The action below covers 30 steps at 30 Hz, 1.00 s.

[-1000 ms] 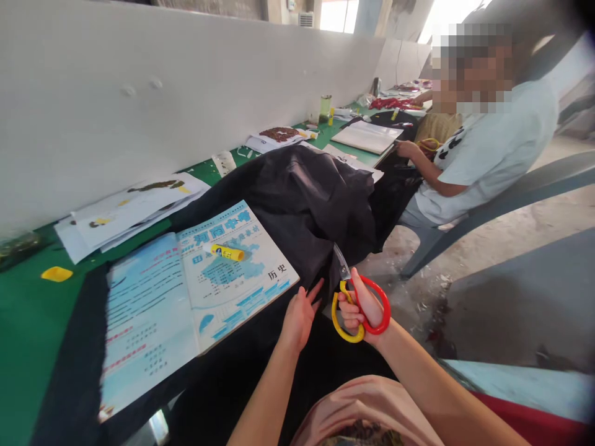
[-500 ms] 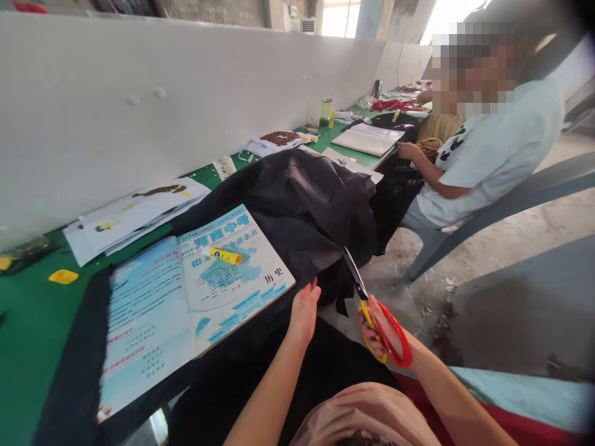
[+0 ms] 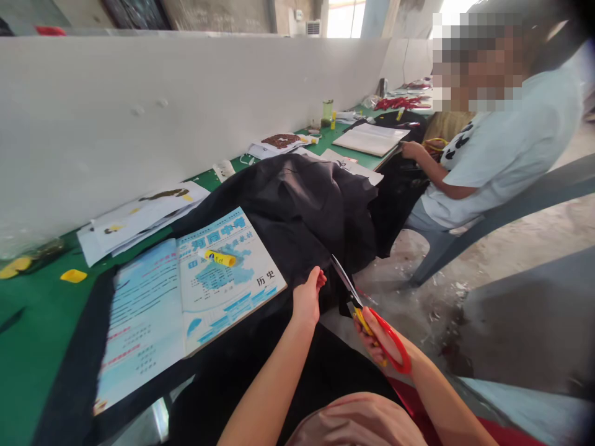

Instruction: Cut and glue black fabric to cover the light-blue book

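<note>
Matt black cloth (image 3: 302,204), glossy paper booklet (image 3: 186,303), shiny metal, plastic-handled scissors (image 3: 369,319)

Single head-worn view, close above the left hand (image 3: 307,300) and right hand (image 3: 379,337), facing forward and down along the green table (image 3: 28,347) toward a seated co-worker (image 3: 488,148).

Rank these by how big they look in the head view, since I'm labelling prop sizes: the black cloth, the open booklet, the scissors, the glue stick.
1. black cloth, spread over the table and hanging off its edge
2. open booklet
3. scissors, in the right hand; they sit nearer the camera, which enlarges them
4. glue stick, lying on the booklet
</note>
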Each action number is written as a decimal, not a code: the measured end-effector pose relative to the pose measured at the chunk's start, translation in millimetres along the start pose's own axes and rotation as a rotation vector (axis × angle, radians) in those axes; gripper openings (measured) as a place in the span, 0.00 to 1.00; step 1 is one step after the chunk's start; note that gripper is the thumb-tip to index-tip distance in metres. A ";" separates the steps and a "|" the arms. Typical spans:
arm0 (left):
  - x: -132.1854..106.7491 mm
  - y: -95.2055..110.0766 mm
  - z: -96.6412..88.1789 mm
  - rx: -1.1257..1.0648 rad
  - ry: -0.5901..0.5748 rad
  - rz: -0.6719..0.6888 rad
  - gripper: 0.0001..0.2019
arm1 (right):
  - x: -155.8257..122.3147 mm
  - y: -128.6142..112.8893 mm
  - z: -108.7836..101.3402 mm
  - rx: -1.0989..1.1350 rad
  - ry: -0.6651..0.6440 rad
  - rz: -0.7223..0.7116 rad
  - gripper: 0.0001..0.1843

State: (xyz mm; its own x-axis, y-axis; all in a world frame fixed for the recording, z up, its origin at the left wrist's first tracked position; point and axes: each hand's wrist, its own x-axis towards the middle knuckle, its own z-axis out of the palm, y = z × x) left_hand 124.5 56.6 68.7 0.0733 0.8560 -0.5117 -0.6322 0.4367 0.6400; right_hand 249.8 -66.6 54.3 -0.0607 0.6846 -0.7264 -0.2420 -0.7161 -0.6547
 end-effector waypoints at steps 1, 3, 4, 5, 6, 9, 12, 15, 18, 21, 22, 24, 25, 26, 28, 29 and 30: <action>-1.7 1.6 0.7 0.017 0.000 -0.002 0.07 | 2.4 -1.3 -1.3 0.007 -0.032 0.014 0.31; -6.3 4.9 1.2 0.026 -0.017 0.006 0.07 | 7.6 -3.0 -3.2 0.019 -0.097 0.042 0.31; -8.9 6.4 0.9 0.015 -0.034 0.012 0.07 | 10.6 -3.2 -3.7 0.014 -0.122 0.034 0.31; -11.4 7.8 0.4 -0.003 -0.053 0.017 0.07 | 13.8 -2.9 -3.8 0.010 -0.143 0.025 0.30; -13.6 8.9 -0.5 -0.022 -0.074 0.021 0.07 | 17.2 -2.3 -3.7 0.010 -0.160 0.017 0.30; -17.8 10.8 -4.8 -0.058 -0.126 0.040 0.07 | 28.1 -0.2 -2.2 0.024 -0.202 -0.024 0.30; -19.0 12.0 -9.3 -0.053 -0.152 0.076 0.08 | 37.9 -0.5 -1.2 0.000 -0.253 -0.128 0.31; -19.2 14.6 -11.3 -0.036 -0.124 0.112 0.08 | 43.6 -4.4 -3.2 -0.026 -0.290 -0.219 0.29; -18.8 16.6 -10.9 0.011 -0.068 0.147 0.09 | 44.8 -10.8 -8.6 -0.083 -0.292 -0.258 0.28; -17.3 13.9 -11.4 0.133 -0.005 0.198 0.11 | 44.8 -16.4 -15.3 -0.156 -0.261 -0.294 0.27; -16.8 11.7 -12.1 0.185 0.006 0.217 0.13 | 45.1 -17.5 -17.2 -0.172 -0.251 -0.306 0.27; -15.9 6.4 -14.1 0.276 0.010 0.253 0.14 | 46.8 -18.4 -19.9 -0.188 -0.239 -0.324 0.27; -15.7 3.8 -15.1 0.303 0.001 0.266 0.15 | 48.0 -18.5 -20.6 -0.193 -0.239 -0.332 0.27; -15.6 1.6 -16.1 0.320 -0.014 0.277 0.15 | 49.1 -18.5 -21.0 -0.198 -0.239 -0.340 0.28; -15.5 -1.2 -17.3 0.330 -0.053 0.294 0.14 | 50.5 -19.6 -20.8 -0.212 -0.242 -0.365 0.28; -15.4 -1.7 -17.4 0.332 -0.069 0.299 0.14 | 50.3 -20.9 -20.5 -0.223 -0.241 -0.382 0.29; -15.3 -1.7 -17.2 0.331 -0.077 0.300 0.14 | 49.5 -22.8 -20.1 -0.237 -0.242 -0.394 0.29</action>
State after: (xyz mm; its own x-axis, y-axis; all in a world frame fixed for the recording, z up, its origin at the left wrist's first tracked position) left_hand 111.2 38.0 65.6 -0.0103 0.9708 -0.2398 -0.3548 0.2207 0.9085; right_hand 271.8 -19.1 29.1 -0.2376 0.9005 -0.3642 -0.0677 -0.3894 -0.9186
